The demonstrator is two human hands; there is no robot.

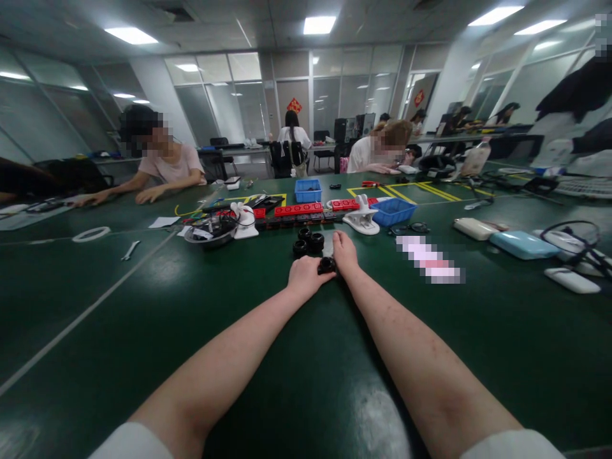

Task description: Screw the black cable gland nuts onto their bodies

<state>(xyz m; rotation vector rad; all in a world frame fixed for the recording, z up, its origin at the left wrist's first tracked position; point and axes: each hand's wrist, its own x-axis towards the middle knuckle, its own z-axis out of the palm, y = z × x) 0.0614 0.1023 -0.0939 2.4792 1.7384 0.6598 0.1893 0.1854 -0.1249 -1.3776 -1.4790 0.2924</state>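
We find the black cylindrical part (327, 264) gripped by the fingers of the left hand (305, 276), just beside the right hand (345, 254); whether the right fingers are closed, we cannot tell.

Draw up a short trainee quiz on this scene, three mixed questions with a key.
1. True or false: as pictured, the wrench lies to the right of the white ring.
2. Multiple choice: what colour are the trays beyond the hands, the farther tray and the nearer tray? A) red B) blue C) yellow
3. Fill in the colour: the left hand holds a round part that is ____.

Key: 1. True. 2. B. 3. Black.
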